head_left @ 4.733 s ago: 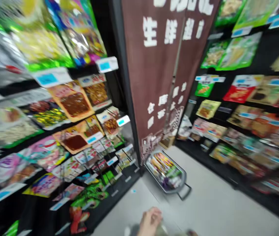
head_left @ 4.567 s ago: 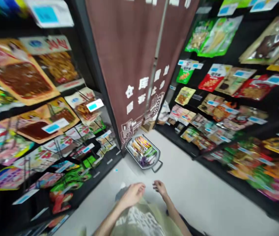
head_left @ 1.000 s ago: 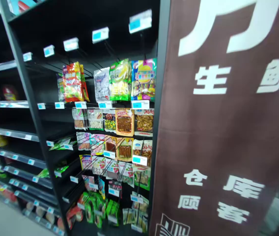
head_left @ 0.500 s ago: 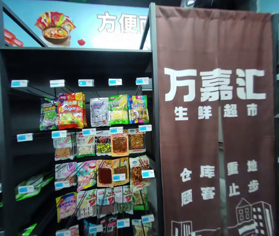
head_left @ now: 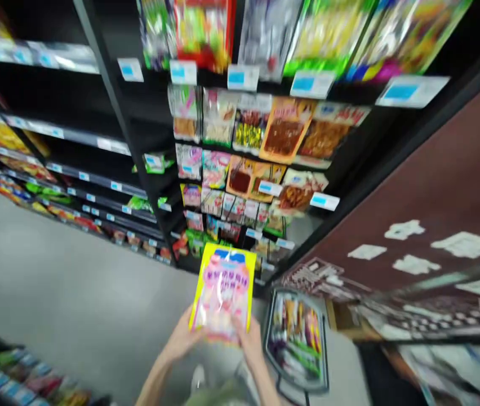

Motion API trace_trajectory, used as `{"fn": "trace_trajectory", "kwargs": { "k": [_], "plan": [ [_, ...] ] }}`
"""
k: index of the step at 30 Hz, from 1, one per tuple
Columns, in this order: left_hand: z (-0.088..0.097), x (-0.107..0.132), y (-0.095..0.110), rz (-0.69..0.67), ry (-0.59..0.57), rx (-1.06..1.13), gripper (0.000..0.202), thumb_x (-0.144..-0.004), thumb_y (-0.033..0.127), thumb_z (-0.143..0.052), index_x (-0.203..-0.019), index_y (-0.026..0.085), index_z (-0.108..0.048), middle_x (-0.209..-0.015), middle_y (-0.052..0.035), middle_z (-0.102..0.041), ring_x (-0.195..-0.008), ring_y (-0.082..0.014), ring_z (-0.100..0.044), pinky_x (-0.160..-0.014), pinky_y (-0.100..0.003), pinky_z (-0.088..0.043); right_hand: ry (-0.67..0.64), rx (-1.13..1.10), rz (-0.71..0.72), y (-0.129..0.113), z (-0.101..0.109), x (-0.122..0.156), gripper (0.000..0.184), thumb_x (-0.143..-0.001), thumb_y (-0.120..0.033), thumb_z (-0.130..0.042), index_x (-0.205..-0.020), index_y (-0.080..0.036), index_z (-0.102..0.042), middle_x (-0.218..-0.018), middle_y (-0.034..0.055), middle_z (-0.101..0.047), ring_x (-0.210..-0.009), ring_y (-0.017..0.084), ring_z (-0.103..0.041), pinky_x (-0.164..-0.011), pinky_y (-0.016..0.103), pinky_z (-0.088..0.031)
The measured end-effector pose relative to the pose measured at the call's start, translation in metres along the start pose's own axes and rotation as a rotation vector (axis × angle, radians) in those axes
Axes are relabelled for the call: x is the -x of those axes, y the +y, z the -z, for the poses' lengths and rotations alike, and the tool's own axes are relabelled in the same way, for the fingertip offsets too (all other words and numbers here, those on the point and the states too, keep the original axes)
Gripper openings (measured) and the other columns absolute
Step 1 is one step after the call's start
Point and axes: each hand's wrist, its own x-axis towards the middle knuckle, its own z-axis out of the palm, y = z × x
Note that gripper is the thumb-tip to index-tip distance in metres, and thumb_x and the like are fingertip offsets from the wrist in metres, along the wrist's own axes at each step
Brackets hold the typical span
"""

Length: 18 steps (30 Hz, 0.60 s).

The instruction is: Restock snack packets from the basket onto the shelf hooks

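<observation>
A yellow and pink snack packet (head_left: 223,290) is held upright in front of me, low in the middle of the view. My left hand (head_left: 181,338) grips its lower left edge. My right hand (head_left: 250,342) grips its lower right edge. Both hands are closed on the packet. Behind it hang rows of snack packets (head_left: 261,152) on a black rack with blue price tags. The picture is smeared by motion.
A metal basket (head_left: 297,338) full of packets stands on the grey floor (head_left: 54,282) just right of my hands. A brown curtain (head_left: 426,225) with white characters hangs on the right. Black shelves (head_left: 75,141) run along the left, with more goods at the bottom left.
The view has swung down from the rack and curtain to the floor. My two hands have come into view holding a yellow and pink packet.
</observation>
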Motion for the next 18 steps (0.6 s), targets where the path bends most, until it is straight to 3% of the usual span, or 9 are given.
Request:
{"fn": "trace_trajectory", "kwargs": {
  "k": [3, 9, 13, 18],
  "plan": [
    [-0.022, 0.009, -0.01, 0.041, -0.077, 0.022, 0.058, -0.063, 0.044, -0.082, -0.113, 0.019, -0.066, -0.113, -0.0092, -0.073, -0.102, -0.0323, -0.065, -0.089, -0.038, -0.055, 0.106, -0.048, -0.162, 0.013, 0.033, 0.015, 0.057, -0.07, -0.07, -0.067, -0.077, -0.014, -0.07, -0.069, 0.0053, -0.071, -0.06, 0.018, -0.059, -0.053, 0.028, -0.049],
    [-0.089, -0.022, -0.015, 0.083, -0.088, 0.033, 0.054, -0.07, 0.037, -0.076, -0.117, 0.015, -0.06, -0.115, -0.0124, -0.071, -0.106, -0.0312, -0.066, -0.092, -0.042, -0.054, 0.175, -0.122, -0.166, 0.005, 0.097, -0.011, 0.053, -0.073, -0.066, -0.067, -0.078, -0.013, -0.071, -0.07, 0.0049, -0.07, -0.063, 0.017, -0.058, -0.057, 0.027, -0.05],
    [-0.118, -0.025, -0.019, 0.123, -0.073, 0.12, 0.059, -0.068, 0.038, -0.079, -0.118, 0.015, -0.058, -0.118, -0.0142, -0.069, -0.108, -0.0311, -0.065, -0.093, -0.043, -0.054, 0.1, -0.255, -0.192, 0.003, 0.122, -0.016, 0.053, -0.079, -0.066, -0.063, -0.081, -0.014, -0.073, -0.075, 0.0061, -0.072, -0.068, 0.02, -0.063, -0.063, 0.03, -0.054],
    [-0.15, -0.035, -0.015, 0.131, -0.059, 0.309, 0.068, -0.072, 0.044, -0.078, -0.129, 0.017, -0.051, -0.129, -0.0136, -0.064, -0.118, -0.0327, -0.061, -0.099, -0.043, -0.051, -0.02, -0.344, -0.182, -0.005, 0.158, -0.024, 0.049, -0.084, -0.059, -0.062, -0.103, -0.015, -0.072, -0.098, 0.0098, -0.075, -0.087, 0.026, -0.07, -0.08, 0.037, -0.057]
  ]
}}
